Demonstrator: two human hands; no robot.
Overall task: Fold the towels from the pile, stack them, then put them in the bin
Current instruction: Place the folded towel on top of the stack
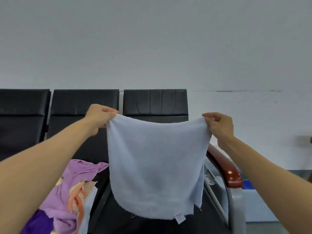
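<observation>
A pale blue towel hangs spread out in the air in front of me, over the right-hand seat of a black bench. My left hand pinches its top left corner and my right hand pinches its top right corner. A small label dangles from the towel's bottom edge. A pile of towels in lilac, purple, orange and cream lies on the seat at the lower left. Part of a pale bin with something blue inside shows beyond the armrest at the right.
The row of black padded seats stands against a plain white wall. A red-brown armrest on a grey metal frame closes the bench's right end. The towel hides most of the right seat.
</observation>
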